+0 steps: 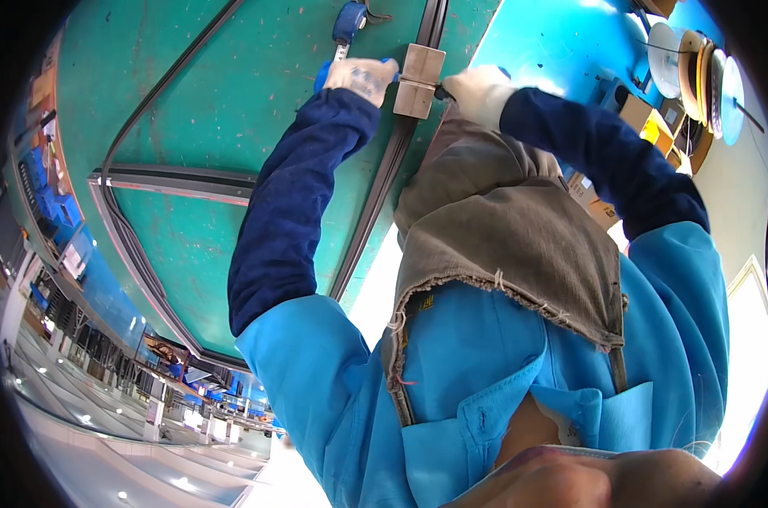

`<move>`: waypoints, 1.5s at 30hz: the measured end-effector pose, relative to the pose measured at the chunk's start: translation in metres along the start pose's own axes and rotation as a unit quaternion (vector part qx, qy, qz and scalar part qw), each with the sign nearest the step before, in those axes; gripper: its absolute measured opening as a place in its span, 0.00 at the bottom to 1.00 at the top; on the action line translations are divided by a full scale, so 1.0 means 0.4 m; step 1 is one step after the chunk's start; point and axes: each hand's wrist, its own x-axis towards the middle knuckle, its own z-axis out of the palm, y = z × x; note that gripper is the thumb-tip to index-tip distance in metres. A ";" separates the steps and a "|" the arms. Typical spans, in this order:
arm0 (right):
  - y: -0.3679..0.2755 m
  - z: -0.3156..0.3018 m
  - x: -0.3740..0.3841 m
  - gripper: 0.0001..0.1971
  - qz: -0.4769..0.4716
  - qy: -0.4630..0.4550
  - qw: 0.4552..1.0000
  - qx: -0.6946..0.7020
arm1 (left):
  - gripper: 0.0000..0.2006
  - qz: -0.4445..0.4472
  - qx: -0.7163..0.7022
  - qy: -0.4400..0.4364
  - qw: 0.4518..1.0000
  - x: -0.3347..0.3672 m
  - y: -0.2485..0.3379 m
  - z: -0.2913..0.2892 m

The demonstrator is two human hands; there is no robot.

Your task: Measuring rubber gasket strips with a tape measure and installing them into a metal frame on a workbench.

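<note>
My left hand [361, 78], in a white glove with blue patches, is closed beside the left edge of two square metal blocks [424, 62]. What its fingers hold is hidden. The blocks sit end to end across a long dark profile strip [379, 190] on the green table. From the right, my right hand [479, 91], also gloved, is closed with a small dark piece at its fingertips, touching or nearly touching the blocks; its kind cannot be made out. Just beyond my left hand lies a blue tape measure [348, 21], with a short pale length of blade showing.
A dark angled frame [181, 179] lies on the green tabletop [206, 102] at the left, with a black strip [160, 85] curving over it. Spools [689, 74] and cardboard boxes [638, 114] stand at the far right. A brown apron [511, 229] hangs over my front.
</note>
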 end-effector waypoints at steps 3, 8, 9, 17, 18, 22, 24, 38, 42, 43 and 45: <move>-0.011 -0.024 0.009 0.09 0.003 -0.005 1.000 -0.029 | 0.07 -0.053 -0.057 0.019 0.997 -0.032 0.000 0.025; 0.005 0.076 -0.006 0.09 0.055 0.091 0.993 0.047 | 0.05 -0.010 0.012 0.009 1.000 0.007 0.024 -0.050; 0.005 0.065 0.000 0.09 0.037 0.060 0.997 0.026 | 0.05 -0.015 0.006 0.010 1.000 0.004 0.024 -0.045; -0.003 0.038 0.000 0.10 0.041 0.050 0.998 0.015 | 0.07 -0.037 0.027 -0.004 0.999 -0.002 0.021 -0.003; -0.001 0.052 0.004 0.10 0.052 0.070 0.996 0.026 | 0.07 -0.018 0.043 0.023 0.999 0.008 0.025 -0.031; -0.008 0.025 0.005 0.09 0.028 0.018 0.999 0.004 | 0.07 -0.011 0.035 -0.011 0.999 0.005 0.017 0.006; -0.045 -0.070 0.011 0.09 0.037 -0.064 0.996 -0.056 | 0.07 -0.049 -0.036 -0.030 0.998 -0.025 0.001 0.029; -0.028 0.010 0.017 0.10 0.003 0.049 0.999 0.008 | 0.07 -0.071 -0.012 0.001 0.997 -0.043 0.012 0.027; -0.020 0.100 0.017 0.11 0.071 0.076 0.993 0.056 | 0.07 -0.018 0.043 0.002 0.999 0.017 0.039 -0.037; -0.020 0.097 0.017 0.11 0.073 0.077 0.993 0.058 | 0.07 -0.016 0.044 0.002 0.999 0.015 0.036 -0.034; -0.016 0.071 0.012 0.10 0.056 0.043 0.997 0.038 | 0.07 -0.033 0.022 -0.010 0.999 0.000 0.024 -0.012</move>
